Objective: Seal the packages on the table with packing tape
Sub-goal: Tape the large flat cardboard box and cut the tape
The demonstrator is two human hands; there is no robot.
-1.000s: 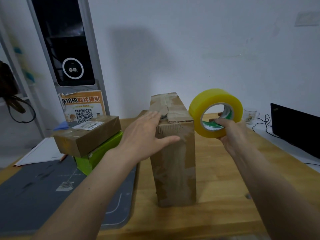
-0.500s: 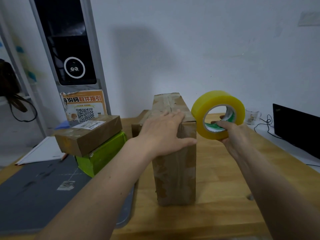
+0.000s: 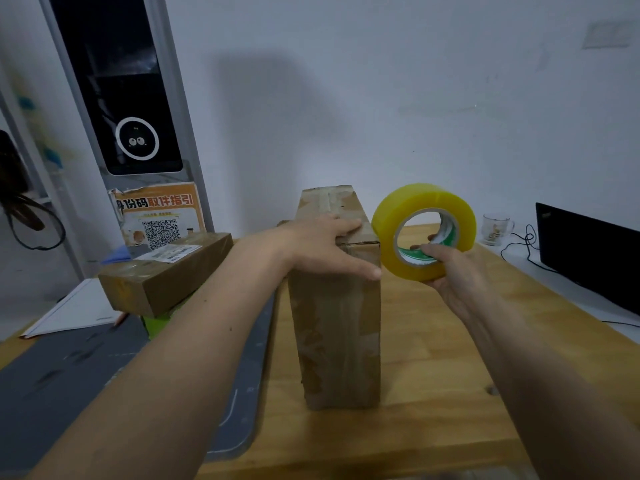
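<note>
Two hands are working around a tall cardboard box that is standing upright on the wooden table, just right of the table's middle. The left hand is lying flat across the box's top near its front edge, fingers straight and spread, thumb reaching along the front face toward 3 o'clock; it is pressing on the top without curling round anything. The right hand is gripping a roll of yellow packing tape, thumb hooked into the core and the fingers wrapped behind the roll's lower rim. The roll is being held upright in the air at 3 o'clock from the box top, its left edge just beside the box's upper right corner; whether they are touching cannot be told.

At 9 o'clock from the tall box, a flat brown package with a white label is lying on top of a green box, both beside a grey cutting mat. A glass mug is standing at 2 o'clock near the wall, with a black laptop further right. An orange QR-code sign is leaning at 10 o'clock.
</note>
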